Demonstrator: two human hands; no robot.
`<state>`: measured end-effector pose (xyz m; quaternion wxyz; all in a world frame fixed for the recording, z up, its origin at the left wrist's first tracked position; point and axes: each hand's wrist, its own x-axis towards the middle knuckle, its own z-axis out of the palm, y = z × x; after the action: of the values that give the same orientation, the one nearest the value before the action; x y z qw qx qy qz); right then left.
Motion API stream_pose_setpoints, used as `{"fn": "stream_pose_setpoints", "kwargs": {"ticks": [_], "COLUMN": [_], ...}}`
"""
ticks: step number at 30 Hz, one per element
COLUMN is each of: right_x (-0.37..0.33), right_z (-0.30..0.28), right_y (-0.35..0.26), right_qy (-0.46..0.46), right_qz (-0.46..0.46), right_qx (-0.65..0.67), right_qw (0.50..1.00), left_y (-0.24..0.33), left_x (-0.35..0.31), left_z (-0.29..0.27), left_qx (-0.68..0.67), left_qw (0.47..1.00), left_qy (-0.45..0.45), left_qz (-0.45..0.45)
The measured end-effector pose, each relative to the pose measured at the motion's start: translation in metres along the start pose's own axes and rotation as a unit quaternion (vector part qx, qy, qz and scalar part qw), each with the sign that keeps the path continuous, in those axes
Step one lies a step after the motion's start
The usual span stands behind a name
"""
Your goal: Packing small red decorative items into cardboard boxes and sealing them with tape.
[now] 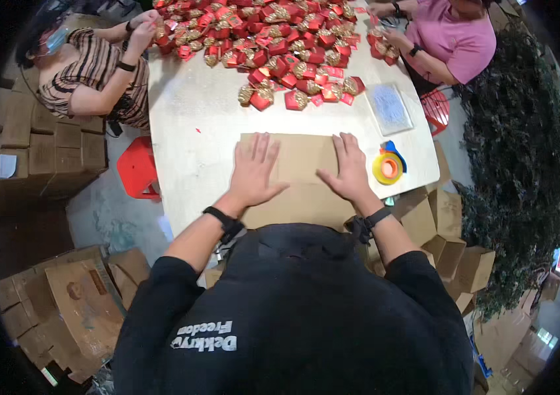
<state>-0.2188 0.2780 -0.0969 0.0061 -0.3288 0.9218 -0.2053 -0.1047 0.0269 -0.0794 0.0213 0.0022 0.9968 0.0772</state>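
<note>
Left hand (253, 172), right hand (347, 170): both open, palms pressed flat on a flattened cardboard box (296, 181) at the table's (194, 131) near edge. Likely light, stiff, creasable; best gripped by its side edges. Tape roll (388, 168) beside it.

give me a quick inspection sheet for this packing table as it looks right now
surface: pale table, partly bare
job's things: flat brown cardboard piece at the near edge
clutter: heap of red and gold ornaments; yellow tape roll; clear tray
grippers: left hand and right hand, both flat and open on the cardboard
cables: nothing seen
surroundings: two other people at the far end; red stool; stacked cartons; dark green foliage
</note>
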Motion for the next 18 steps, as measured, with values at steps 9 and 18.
{"fn": "stream_pose_setpoints", "kwargs": {"ticks": [9,18], "right_x": [0.002,-0.05], "right_z": [0.023,0.052], "right_y": [0.031,0.227], "right_qy": [0.087,-0.062], "right_qz": [0.013,0.377], "right_qx": [0.237,-0.087], "right_qw": [0.968,0.92], "left_y": [-0.014,-0.012], "left_x": [-0.018,-0.024], "left_z": [0.015,0.02], "left_qx": [-0.32,-0.295], "left_qw": [0.891,0.914], "left_qy": [0.012,0.04], "left_qz": [-0.322,-0.277]}}
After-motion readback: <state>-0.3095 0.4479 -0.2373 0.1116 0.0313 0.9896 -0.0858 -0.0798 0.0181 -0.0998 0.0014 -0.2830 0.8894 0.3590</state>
